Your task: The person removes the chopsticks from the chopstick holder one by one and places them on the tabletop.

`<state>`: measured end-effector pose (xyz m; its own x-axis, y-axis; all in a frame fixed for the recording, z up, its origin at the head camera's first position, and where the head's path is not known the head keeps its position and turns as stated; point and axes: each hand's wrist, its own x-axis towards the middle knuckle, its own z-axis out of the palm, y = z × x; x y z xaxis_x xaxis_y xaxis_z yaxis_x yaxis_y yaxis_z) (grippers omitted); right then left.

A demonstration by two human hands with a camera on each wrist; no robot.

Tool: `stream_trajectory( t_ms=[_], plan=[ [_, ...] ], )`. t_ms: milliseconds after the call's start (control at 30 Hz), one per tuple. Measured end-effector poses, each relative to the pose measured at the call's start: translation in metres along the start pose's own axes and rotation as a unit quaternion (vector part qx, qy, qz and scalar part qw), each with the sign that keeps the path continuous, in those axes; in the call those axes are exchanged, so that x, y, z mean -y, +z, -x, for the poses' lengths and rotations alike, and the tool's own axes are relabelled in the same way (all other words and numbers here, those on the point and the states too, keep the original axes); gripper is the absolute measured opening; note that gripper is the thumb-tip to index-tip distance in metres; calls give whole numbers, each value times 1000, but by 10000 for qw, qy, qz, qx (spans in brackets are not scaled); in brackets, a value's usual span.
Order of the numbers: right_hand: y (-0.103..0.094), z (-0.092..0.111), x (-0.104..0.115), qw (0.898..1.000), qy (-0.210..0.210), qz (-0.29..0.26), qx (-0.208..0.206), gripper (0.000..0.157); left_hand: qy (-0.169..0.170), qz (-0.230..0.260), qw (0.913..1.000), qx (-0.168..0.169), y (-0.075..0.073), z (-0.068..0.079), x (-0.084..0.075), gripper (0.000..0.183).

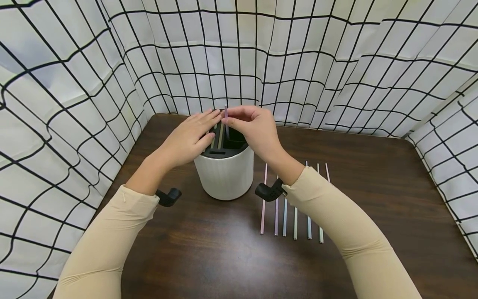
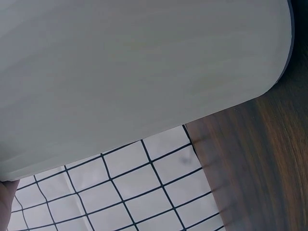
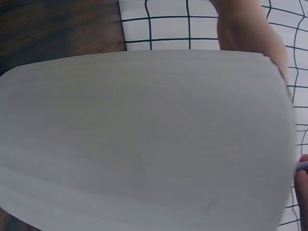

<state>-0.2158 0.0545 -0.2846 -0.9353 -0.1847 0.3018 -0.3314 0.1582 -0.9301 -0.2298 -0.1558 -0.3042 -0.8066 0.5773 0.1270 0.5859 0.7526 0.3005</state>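
A white round container [image 1: 224,178] with a black slotted top [image 1: 220,153] stands upright on the table. My left hand [image 1: 188,139] rests over the left of that top, its fingers laid fairly straight across the edge. Above the opening on the right, my right hand [image 1: 257,128] pinches a thin purple stick [image 1: 226,113] between thumb and forefinger; the stick stands upright and its lower part reaches into the opening. The container's pale wall [image 2: 144,72] fills most of the left wrist view. In the right wrist view, the stick [image 3: 301,166] shows at the right edge.
Several thin pastel sticks [image 1: 285,218] lie side by side on the brown wooden table [image 1: 209,257], right of the container and partly under my right forearm. Black wire grid panels [image 1: 298,62] with white sheeting behind them enclose the back and sides.
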Motion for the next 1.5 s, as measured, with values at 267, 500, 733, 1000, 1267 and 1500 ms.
stream_trajectory(
  t_ms=[267,500,733,1000,1267,1500],
  plan=[
    [-28,5,31,9900,-1008,-924,-346,16,81,9,10000,13,1,0,-2,55],
    [-76,8,76,9569,-1576,-2131,-1187,14,131,-42,9999,-24,1,-3,-4,54],
    [-117,24,98,9234,-1873,-2663,-2032,28,135,-46,9999,-32,0,-5,-5,54],
    [-164,47,85,9214,-1465,-2748,-2326,35,149,2,9999,-34,1,-2,-6,54],
    [-202,67,28,9563,305,-2192,-1913,26,133,9,9999,0,-1,-1,-5,54],
    [-228,81,-12,9601,1406,-1768,-1646,16,110,-38,9999,-38,0,-2,-3,55]
  ],
)
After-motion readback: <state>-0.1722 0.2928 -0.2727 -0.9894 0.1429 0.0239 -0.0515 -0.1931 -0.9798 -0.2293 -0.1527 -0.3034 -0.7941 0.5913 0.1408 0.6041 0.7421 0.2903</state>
